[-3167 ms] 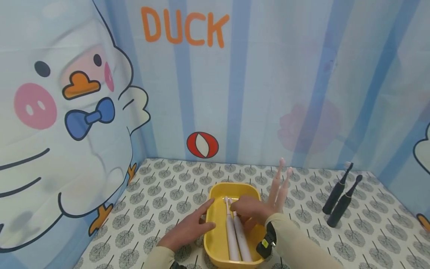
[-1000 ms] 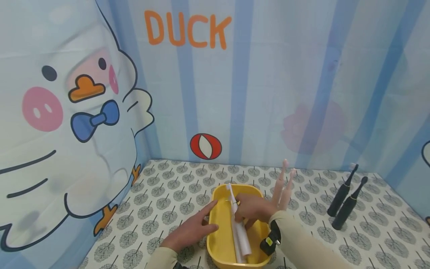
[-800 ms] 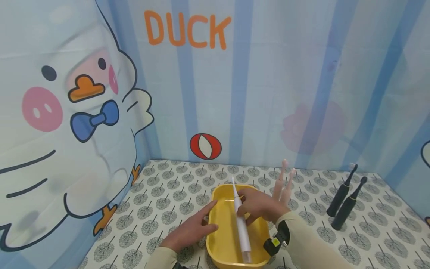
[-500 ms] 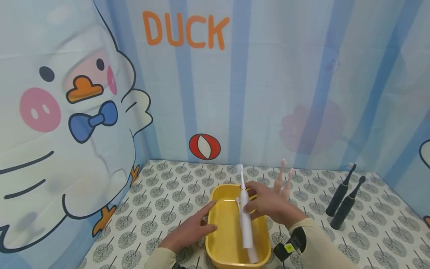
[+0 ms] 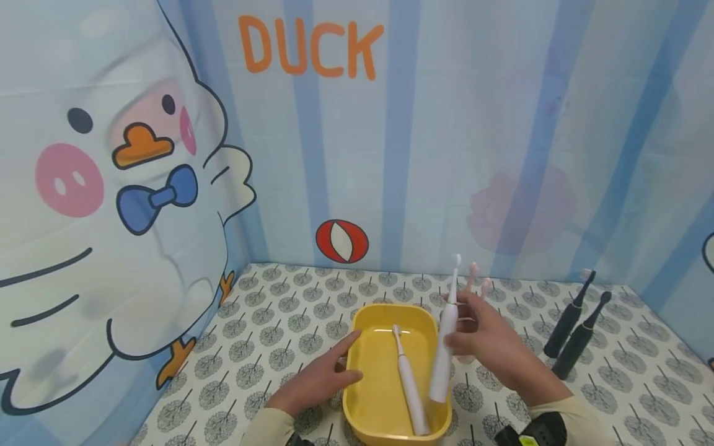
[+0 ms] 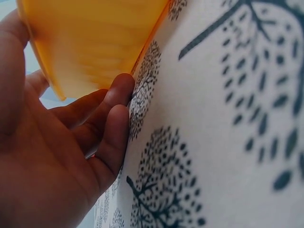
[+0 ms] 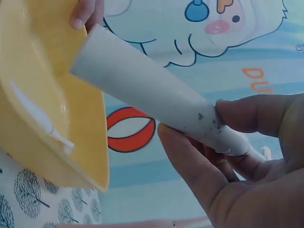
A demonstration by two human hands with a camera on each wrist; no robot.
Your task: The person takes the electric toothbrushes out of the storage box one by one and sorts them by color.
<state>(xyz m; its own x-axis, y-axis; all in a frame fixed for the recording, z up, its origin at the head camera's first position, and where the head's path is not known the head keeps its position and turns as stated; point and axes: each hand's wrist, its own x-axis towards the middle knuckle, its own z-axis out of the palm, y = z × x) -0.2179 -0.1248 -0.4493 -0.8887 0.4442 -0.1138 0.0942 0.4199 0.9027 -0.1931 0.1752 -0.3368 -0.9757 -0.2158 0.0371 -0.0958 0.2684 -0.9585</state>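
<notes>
My right hand (image 5: 496,347) grips a white electric toothbrush (image 5: 443,353) by its handle, brush head up, over the right rim of a yellow tray (image 5: 370,396). Dark specks mark that handle (image 7: 156,90) in the right wrist view. A second white electric toothbrush (image 5: 411,393) lies in the tray, its head towards the back. My left hand (image 5: 318,381) rests against the tray's left side, thumb and fingers spread at the rim. In the left wrist view its lower fingers (image 6: 114,128) are loosely bent beside the tray wall, against the patterned cloth.
Two pink electric toothbrushes (image 5: 473,272) stand behind my right hand, mostly hidden by it. Further right are two black electric toothbrushes (image 5: 580,341), side by side on the tree-patterned cloth (image 5: 290,322). A duck-printed curtain (image 5: 346,155) closes off the back and left.
My right hand has lifted one white toothbrush out of the tray and carried it rightwards, past the rim. The other white one stays in the tray. My left hand has kept its place.
</notes>
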